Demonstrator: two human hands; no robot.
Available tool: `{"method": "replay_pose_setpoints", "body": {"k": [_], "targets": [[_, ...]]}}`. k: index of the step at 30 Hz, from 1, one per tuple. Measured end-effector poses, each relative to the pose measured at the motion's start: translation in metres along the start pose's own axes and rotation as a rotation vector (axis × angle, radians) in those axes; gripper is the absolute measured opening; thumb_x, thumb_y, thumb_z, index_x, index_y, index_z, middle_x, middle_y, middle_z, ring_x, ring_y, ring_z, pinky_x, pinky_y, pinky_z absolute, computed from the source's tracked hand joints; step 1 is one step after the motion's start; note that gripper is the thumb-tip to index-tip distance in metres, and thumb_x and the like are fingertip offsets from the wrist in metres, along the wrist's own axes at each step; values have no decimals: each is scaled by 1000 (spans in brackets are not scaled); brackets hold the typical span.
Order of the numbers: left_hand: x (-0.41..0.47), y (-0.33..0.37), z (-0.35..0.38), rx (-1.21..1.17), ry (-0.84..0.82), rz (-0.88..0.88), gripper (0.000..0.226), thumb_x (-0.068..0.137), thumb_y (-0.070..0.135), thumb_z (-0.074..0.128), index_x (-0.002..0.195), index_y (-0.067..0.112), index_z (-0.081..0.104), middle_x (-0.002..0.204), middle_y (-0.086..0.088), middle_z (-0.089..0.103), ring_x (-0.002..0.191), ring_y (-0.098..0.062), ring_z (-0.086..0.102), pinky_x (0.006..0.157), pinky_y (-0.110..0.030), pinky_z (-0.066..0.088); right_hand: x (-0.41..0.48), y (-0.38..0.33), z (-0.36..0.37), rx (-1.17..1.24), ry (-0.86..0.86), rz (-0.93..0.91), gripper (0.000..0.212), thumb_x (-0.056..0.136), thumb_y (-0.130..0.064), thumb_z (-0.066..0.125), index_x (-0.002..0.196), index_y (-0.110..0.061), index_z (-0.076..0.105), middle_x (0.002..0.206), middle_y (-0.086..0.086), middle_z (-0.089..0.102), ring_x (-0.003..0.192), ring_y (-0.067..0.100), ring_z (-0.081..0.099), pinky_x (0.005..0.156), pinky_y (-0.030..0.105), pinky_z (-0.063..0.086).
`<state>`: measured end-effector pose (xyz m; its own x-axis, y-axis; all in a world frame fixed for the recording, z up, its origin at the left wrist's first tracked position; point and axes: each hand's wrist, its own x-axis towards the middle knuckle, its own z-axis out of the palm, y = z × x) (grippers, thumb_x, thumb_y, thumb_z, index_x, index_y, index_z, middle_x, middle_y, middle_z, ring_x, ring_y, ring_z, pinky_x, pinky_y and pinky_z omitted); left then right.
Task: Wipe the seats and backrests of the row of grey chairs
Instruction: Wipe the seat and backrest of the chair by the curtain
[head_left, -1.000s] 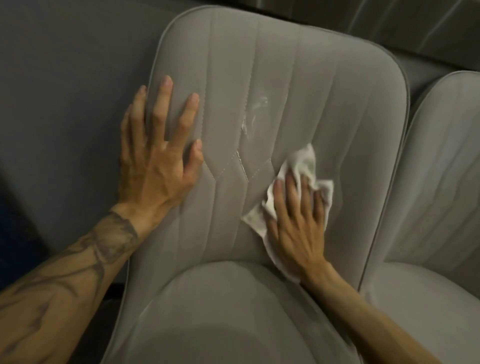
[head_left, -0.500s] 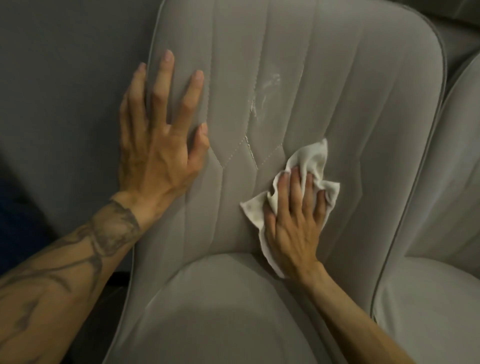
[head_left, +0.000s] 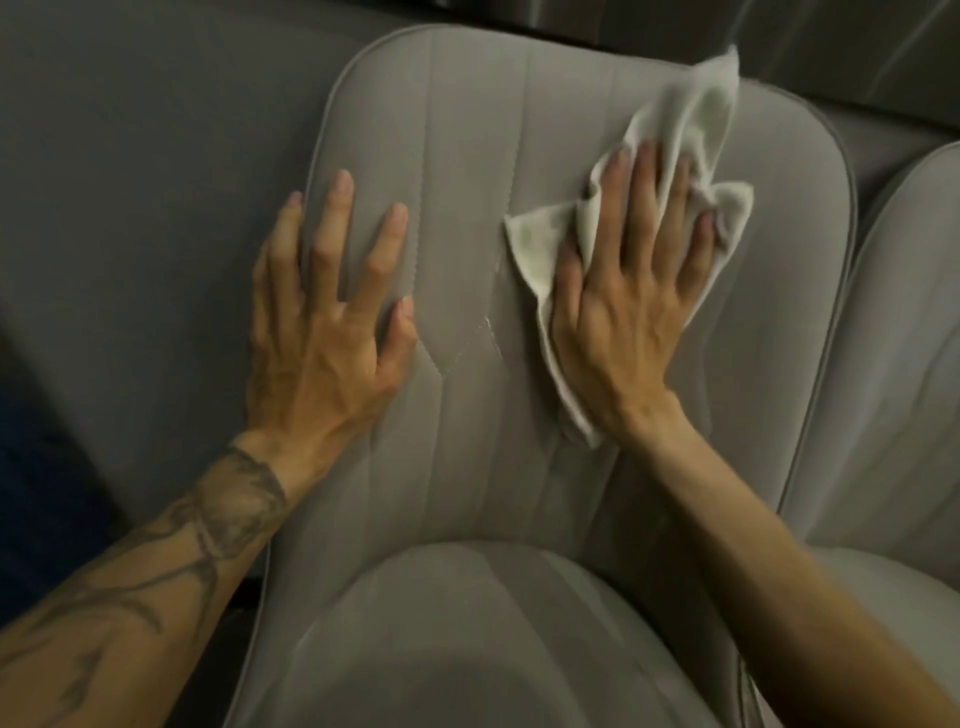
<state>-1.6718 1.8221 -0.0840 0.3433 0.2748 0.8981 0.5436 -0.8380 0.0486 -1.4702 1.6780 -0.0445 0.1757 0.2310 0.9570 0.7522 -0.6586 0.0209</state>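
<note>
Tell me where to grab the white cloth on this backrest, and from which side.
Pinch the loose upper flap of the white cloth, coming down from the top edge of the backrest. That flap stands crumpled and free beyond the fingertips of the right hand, whose flat palm pins the rest against the upholstery.

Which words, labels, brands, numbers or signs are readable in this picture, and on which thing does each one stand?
None: no text can be read anywhere.
The backrest of the grey chair shows only stitched seams.
The white cloth under the right hand is plain.
The tattoo on the left forearm is a dark pattern with no legible letters.
</note>
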Motion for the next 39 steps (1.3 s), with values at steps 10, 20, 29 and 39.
{"method": "replay_pose_setpoints", "body": {"k": [10,20,29,39], "targets": [[1,2,-6,-30,-32,-9,62,106,39,42,165,28,26,173,-13,18,155,-45,23,119,-61,30,-14,-1,-16,37,-162,-301,67,106,-42,33,166,-18,13,174,7,12,162,28,7,131,51,6],[1,3,-5,-28,-8,5,59,107,37,40,164,26,31,172,-15,23,154,-45,26,120,-57,28,-35,-44,-15,121,-228,-381,66,107,-42,38,164,-13,20,172,9,17,161,30,8,131,53,8],[0,1,-1,-27,10,9,58,108,37,37,165,27,29,172,-13,22,154,-44,26,121,-56,29,72,-46,1,58,78,-8,62,109,-45,26,162,-11,29,169,11,28,158,32,23,129,54,16],[2,0,-3,-47,9,12,57,108,35,35,164,27,31,172,-13,23,154,-43,27,122,-54,28,49,-40,4,73,-2,-249,61,107,-39,32,163,-13,26,170,9,27,159,28,21,130,48,12]]}}
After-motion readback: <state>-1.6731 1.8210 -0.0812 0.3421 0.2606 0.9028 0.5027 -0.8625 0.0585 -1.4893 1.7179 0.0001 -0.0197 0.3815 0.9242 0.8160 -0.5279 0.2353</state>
